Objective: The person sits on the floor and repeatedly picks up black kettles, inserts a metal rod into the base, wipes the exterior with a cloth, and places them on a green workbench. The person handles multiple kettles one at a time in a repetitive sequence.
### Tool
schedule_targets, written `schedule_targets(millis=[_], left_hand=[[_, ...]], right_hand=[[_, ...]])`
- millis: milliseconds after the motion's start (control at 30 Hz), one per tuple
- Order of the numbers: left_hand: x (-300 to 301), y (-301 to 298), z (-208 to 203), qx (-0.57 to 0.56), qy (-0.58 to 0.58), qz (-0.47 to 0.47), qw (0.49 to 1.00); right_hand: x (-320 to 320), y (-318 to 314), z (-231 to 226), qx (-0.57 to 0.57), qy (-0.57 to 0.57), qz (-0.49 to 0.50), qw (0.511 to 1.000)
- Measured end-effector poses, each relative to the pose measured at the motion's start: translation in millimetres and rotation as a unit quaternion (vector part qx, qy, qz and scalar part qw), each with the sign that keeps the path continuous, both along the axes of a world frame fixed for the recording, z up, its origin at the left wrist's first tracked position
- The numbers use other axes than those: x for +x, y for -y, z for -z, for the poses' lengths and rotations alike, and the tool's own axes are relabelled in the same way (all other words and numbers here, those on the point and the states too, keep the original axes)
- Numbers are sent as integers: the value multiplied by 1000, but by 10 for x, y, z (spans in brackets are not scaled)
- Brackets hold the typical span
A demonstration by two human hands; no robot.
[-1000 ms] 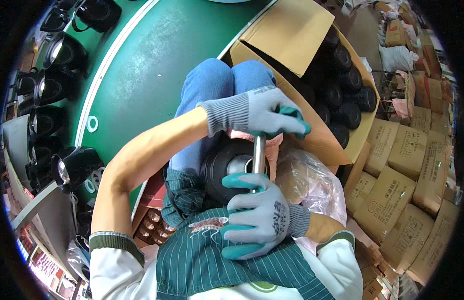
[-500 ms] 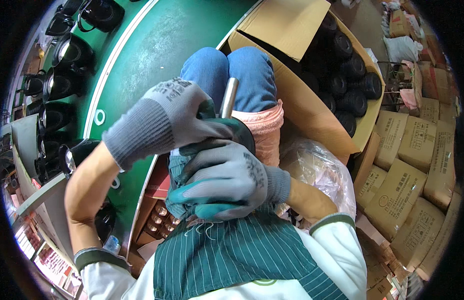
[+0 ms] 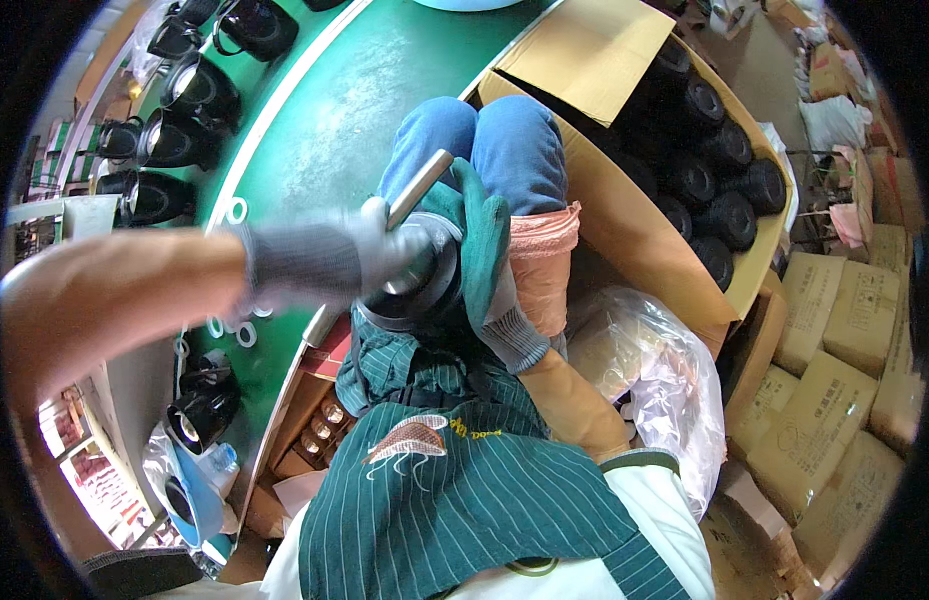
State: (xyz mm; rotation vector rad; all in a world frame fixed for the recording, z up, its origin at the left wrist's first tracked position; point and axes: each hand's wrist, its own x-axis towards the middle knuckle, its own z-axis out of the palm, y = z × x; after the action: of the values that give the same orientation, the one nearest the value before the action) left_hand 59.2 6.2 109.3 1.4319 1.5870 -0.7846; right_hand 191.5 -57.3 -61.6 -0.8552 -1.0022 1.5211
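Over my lap, a black round part (image 3: 417, 305) with a wide rim sits tilted between my hands. My right hand (image 3: 488, 260), in a grey glove with a green palm, is wrapped along its right side, fingers pointing away from me. A straight silver metal rod (image 3: 421, 188) slants up and to the right above the part. Round the rod's lower end is my left hand (image 3: 360, 258), in a matching glove and smeared by motion; its thumb lies against the rod. Where the rod ends is hidden by that hand.
Black jugs (image 3: 200, 90) line the green table (image 3: 335, 110) at left, with white rings (image 3: 237, 210) near its edge. An open carton (image 3: 625, 215) of black round parts stands at right, beside a clear plastic bag (image 3: 665, 370). Stacked cartons (image 3: 820, 410) fill the far right.
My left forearm has swung outward to the left and now lies nearly level. My right hand has shifted from the near side to the right side of the black part. The rod tilts more.
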Motion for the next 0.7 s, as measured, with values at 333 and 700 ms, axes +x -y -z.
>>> schedule_targets(millis=[333, 700], left_hand=[[-65, 331, 510, 274, 96, 25, 957], [-848, 367, 963, 407, 273, 325, 809]], right_hand=[[124, -992, 204, -185, -153, -185, 953], [182, 139, -262, 92, -89, 32, 991]])
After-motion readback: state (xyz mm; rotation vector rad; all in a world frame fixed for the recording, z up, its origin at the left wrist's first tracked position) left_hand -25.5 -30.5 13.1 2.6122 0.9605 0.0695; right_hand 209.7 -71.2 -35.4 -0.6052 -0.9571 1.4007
